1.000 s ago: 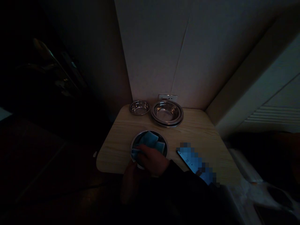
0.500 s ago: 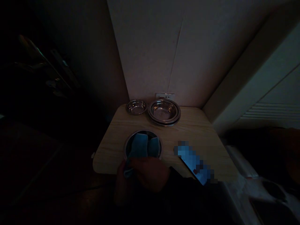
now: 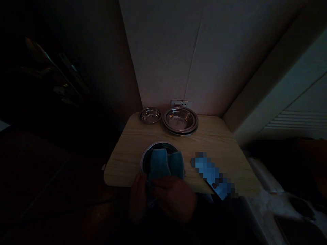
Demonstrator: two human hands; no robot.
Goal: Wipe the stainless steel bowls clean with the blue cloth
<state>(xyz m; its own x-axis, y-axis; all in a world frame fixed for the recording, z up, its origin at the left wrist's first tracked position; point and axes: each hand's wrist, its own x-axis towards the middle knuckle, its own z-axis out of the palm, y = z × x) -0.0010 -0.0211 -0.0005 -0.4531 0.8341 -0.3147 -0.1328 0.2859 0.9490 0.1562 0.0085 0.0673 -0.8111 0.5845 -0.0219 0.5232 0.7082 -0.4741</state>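
Observation:
In dim light a round metal bowl stands at the near edge of the small wooden table. A blue cloth lies folded inside it, and a part of it hangs over the near rim toward me. My left hand is closed at the bowl's near left rim, fingers together. My right hand is closed on the near part of the cloth, its fingertips pressed together. The bowl's near side is hidden behind both hands.
Behind are a small metal bowl and a stack of larger metal bowls. A phone with a lit, blurred-out screen lies at right on the table. A wall socket sits behind the stack.
The bowl with the cloth has moved slightly right in view, and my hands have shifted with it. My hands are a little farther apart. The whole view has also shifted slightly.

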